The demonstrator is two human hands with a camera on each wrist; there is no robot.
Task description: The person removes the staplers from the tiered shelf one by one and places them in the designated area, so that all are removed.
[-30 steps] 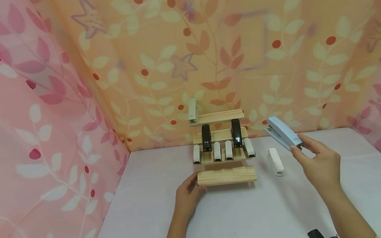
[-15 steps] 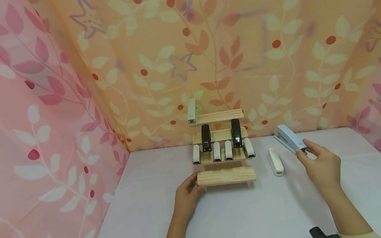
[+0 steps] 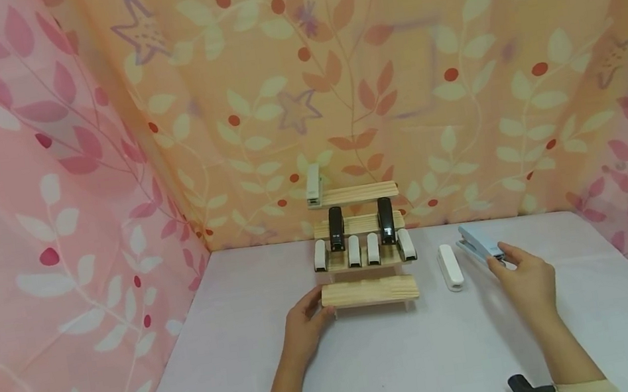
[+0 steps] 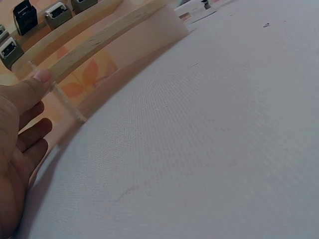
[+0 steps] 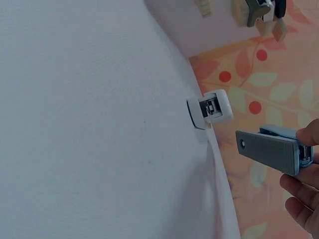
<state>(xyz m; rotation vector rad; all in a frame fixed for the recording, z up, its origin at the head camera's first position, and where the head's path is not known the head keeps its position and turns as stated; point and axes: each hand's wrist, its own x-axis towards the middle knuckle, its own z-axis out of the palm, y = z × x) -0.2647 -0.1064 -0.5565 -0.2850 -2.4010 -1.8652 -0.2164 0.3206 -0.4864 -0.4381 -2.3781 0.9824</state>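
Observation:
A tiered wooden rack (image 3: 370, 292) stands mid-table with staplers on its upper steps. My left hand (image 3: 304, 328) holds the left end of its lowest step, which bears no stapler. In the left wrist view, the thumb (image 4: 42, 75) lies at the board's end. My right hand (image 3: 527, 276) pinches a light blue stapler (image 3: 480, 242) by its near end, to the right of the rack. The right wrist view shows this stapler's grey base (image 5: 269, 152) tilted. Between rack and right hand, a white stapler (image 3: 450, 267) lies on the table.
Two black staplers (image 3: 386, 220) sit on the rack's middle step, with several white staplers (image 3: 354, 251) on the step below. Another pale stapler (image 3: 314, 184) rests at the top step's left end. A patterned curtain (image 3: 252, 97) closes off the white table's (image 3: 387, 373) back.
My right hand has lowered the light blue stapler towards the table, right of the white stapler. My left hand keeps its hold on the rack. The head view has shifted slightly.

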